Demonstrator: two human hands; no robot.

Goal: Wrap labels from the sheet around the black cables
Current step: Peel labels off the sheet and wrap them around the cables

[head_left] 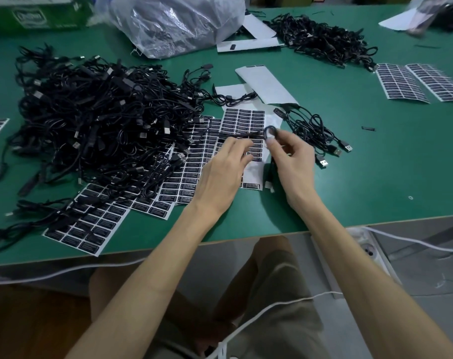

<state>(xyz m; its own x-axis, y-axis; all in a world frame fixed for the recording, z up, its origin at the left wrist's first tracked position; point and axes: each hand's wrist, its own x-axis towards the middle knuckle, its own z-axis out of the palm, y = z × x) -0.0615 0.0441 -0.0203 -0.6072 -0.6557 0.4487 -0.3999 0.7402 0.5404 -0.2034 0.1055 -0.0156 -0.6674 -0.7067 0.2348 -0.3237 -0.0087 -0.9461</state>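
Black cable point(235, 135) blurred near right fingers point(273, 143)

Bare green table point(375, 182) lies open on the right; the cable heap point(96, 120) blocks the left.

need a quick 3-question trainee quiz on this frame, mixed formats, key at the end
1. Fill in: on the green table, the biggest cable pile lies on the person's ____ side.
2. True or false: the right hand pinches a loop of black cable.
3. The left hand is over: A) the label sheet B) the cable pile C) bare table.
Key: 1 left; 2 true; 3 A.
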